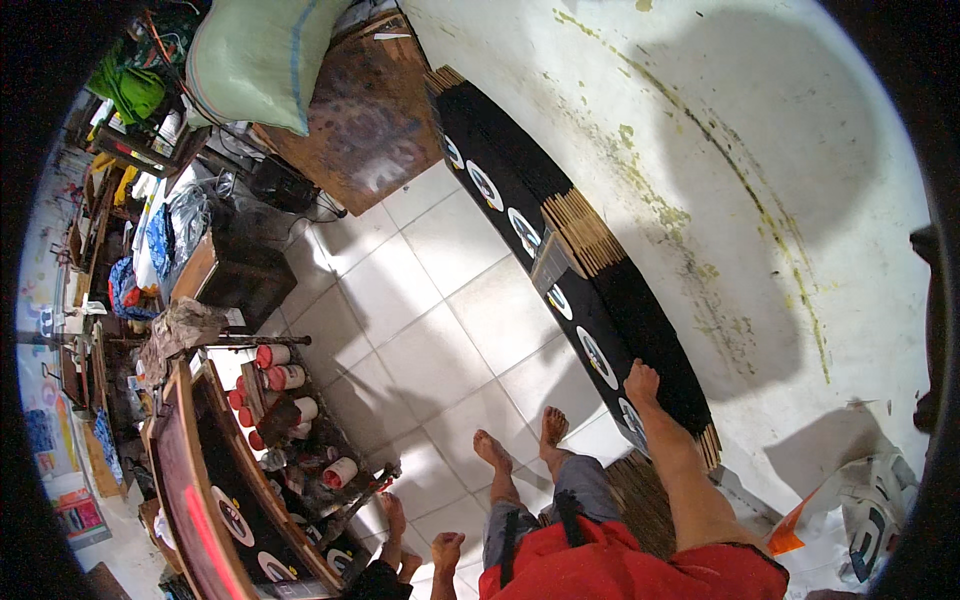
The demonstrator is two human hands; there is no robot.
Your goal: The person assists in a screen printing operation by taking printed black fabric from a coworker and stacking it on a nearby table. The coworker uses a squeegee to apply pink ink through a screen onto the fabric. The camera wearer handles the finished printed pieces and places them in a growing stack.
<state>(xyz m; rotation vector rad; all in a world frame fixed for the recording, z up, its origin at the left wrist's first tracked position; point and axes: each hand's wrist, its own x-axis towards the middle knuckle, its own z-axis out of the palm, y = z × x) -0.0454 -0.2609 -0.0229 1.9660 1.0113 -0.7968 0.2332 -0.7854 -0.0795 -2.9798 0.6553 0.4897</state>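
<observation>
Several stacked black panels (640, 310) under right hand (642, 383)

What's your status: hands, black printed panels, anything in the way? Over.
Left hand low, grip unclear. Right hand at near end of black printed panels, contact unclear. Panels lined along wall. Red-and-white containers off left, clear of right hand.

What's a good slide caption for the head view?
Right hand at a long row of black panels with white oval prints, beside a stained white wall.
</observation>
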